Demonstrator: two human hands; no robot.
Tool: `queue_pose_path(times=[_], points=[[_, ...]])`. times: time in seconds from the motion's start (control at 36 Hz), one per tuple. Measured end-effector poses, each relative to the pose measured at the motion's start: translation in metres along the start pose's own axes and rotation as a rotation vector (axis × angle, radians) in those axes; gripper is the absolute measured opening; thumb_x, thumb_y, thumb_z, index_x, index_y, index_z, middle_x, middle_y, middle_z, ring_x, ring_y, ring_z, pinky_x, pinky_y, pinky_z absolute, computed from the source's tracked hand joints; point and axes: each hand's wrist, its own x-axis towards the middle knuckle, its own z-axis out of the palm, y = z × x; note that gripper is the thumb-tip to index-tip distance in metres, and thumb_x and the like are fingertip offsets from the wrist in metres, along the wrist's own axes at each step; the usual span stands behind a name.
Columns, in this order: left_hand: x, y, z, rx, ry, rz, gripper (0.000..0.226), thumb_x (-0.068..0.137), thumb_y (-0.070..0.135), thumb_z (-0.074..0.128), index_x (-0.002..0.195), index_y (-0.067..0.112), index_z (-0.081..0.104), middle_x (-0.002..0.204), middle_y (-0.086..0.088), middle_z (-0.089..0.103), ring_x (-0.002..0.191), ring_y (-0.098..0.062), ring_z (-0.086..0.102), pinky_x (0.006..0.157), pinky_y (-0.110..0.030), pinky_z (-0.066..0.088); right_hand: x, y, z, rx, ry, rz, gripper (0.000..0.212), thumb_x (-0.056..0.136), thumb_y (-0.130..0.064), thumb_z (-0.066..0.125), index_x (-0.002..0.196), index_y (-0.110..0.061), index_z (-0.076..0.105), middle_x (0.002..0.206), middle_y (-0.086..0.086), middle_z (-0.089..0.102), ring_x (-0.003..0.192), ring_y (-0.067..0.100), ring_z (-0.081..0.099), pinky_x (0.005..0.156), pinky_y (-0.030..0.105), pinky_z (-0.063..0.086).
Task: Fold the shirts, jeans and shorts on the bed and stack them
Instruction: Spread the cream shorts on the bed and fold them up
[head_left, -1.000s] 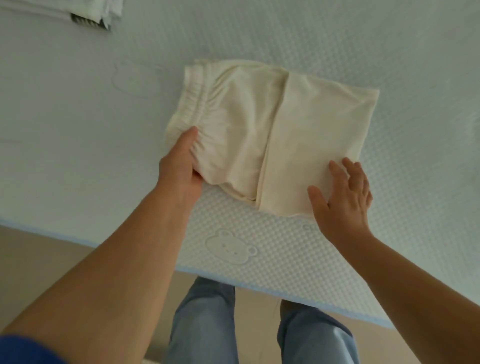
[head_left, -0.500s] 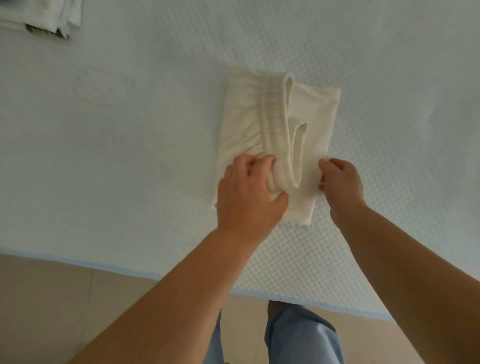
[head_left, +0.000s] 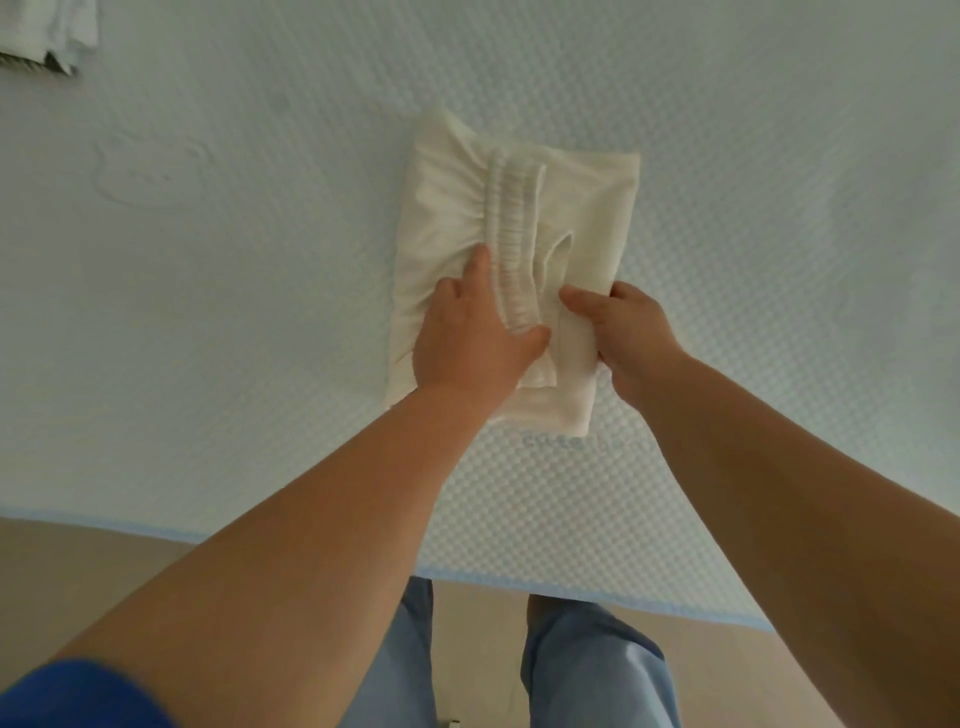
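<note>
A pair of cream shorts (head_left: 441, 208) lies folded into a narrow upright rectangle in the middle of the pale blue bed (head_left: 208, 312). Its ruffled elastic waistband runs down the middle on top. My left hand (head_left: 467, 338) rests on the near left part of the bundle, with thumb and fingers pinched around the near end of the waistband. My right hand (head_left: 623, 338) grips the near right edge of the folded fabric, thumb on top. The near part of the shorts is hidden under both hands.
A stack of folded white clothes (head_left: 47, 36) sits at the far left corner of the view. The bed's near edge (head_left: 311, 540) has a light blue border, with beige floor below. My legs in blue trousers (head_left: 597, 670) stand against that edge.
The left hand brought the waistband side over to the right, halving the shorts' width. Since half a second ago the waistband lies flatter and the right hand has closed on the right edge.
</note>
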Motion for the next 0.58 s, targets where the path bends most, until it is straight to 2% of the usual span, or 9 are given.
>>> queue_pose_path(times=[0.06,0.11,0.19,0.28,0.36,0.42,0.5,0.53,0.58], points=[[0.006,0.004,-0.001,-0.066,0.003,-0.083,0.101,0.063,0.068,0.067,0.144,0.024,0.025,0.13,-0.003,0.05,0.117,-0.022,0.051,0.094,-0.041,0.045,0.0,-0.001,0.003,0.013,-0.013,0.006,0.027,0.083,-0.024,0.067,0.108,-0.018,0.063,0.097,0.0,0.072,0.088,0.019,0.069,0.085,0.043,0.054],[0.011,0.008,-0.003,-0.037,-0.007,-0.118,0.1,0.063,0.071,0.064,0.143,0.025,0.027,0.127,-0.002,0.052,0.115,-0.023,0.052,0.092,-0.044,0.045,-0.001,-0.002,0.005,0.031,-0.014,0.011,0.024,0.084,-0.022,0.065,0.108,-0.018,0.064,0.096,0.001,0.072,0.088,0.02,0.069,0.086,0.043,0.054],[0.011,0.008,-0.003,0.067,-0.039,-0.076,0.087,0.071,0.056,0.066,0.143,0.027,0.026,0.125,-0.005,0.048,0.113,-0.027,0.05,0.089,-0.041,0.043,-0.007,-0.005,0.008,0.065,-0.018,-0.006,0.02,0.085,-0.02,0.064,0.105,-0.018,0.064,0.095,0.001,0.072,0.089,0.02,0.069,0.087,0.044,0.054],[0.005,0.006,-0.013,-0.018,-0.072,-0.047,0.071,0.078,0.048,0.061,0.141,0.032,0.031,0.119,-0.004,0.05,0.107,-0.023,0.051,0.086,-0.037,0.043,-0.021,-0.014,0.017,-0.04,-0.017,-0.123,0.025,0.083,-0.025,0.063,0.107,-0.021,0.063,0.096,-0.002,0.071,0.09,0.017,0.068,0.085,0.042,0.054],[-0.004,0.004,-0.037,-0.371,-0.14,-0.053,0.045,0.086,0.033,0.053,0.131,0.033,0.048,0.108,0.002,0.061,0.099,-0.017,0.059,0.088,-0.036,0.049,-0.045,-0.029,0.036,-0.22,0.0,-0.292,0.028,0.083,-0.029,0.061,0.11,-0.023,0.059,0.093,-0.009,0.068,0.084,0.007,0.065,0.071,0.027,0.052],[-0.011,-0.006,-0.059,-0.702,-0.268,-0.087,0.036,0.087,0.027,0.049,0.122,0.027,0.059,0.1,0.004,0.067,0.095,-0.015,0.063,0.082,-0.032,0.052,-0.064,-0.043,0.051,-0.32,-0.01,-0.383,0.026,0.085,-0.032,0.058,0.11,-0.023,0.056,0.092,-0.011,0.065,0.08,0.003,0.062,0.065,0.021,0.049],[-0.022,-0.028,-0.088,-1.12,-0.463,-0.042,0.043,0.088,0.028,0.043,0.118,0.001,0.056,0.089,-0.006,0.064,0.083,-0.014,0.062,0.068,-0.026,0.053,-0.089,-0.068,0.079,-0.394,-0.094,-0.479,0.026,0.089,-0.037,0.049,0.11,-0.022,0.054,0.086,-0.007,0.066,0.078,0.01,0.064,0.07,0.029,0.053],[-0.024,-0.035,-0.096,-1.194,-0.486,-0.027,0.048,0.089,0.032,0.043,0.119,-0.004,0.053,0.093,-0.01,0.062,0.088,-0.018,0.061,0.073,-0.032,0.053,-0.095,-0.075,0.09,-0.402,-0.132,-0.489,0.03,0.089,-0.038,0.048,0.113,-0.022,0.054,0.082,-0.006,0.066,0.077,0.012,0.065,0.072,0.033,0.053],[-0.025,-0.053,-0.109,-1.318,-0.52,-0.022,0.047,0.089,0.043,0.044,0.109,0.006,0.065,0.09,-0.007,0.064,0.09,-0.019,0.061,0.083,-0.038,0.05,-0.105,-0.086,0.118,-0.319,-0.241,-0.405,0.036,0.089,-0.042,0.049,0.117,-0.021,0.055,0.071,-0.007,0.065,0.071,0.013,0.066,0.068,0.033,0.053]])
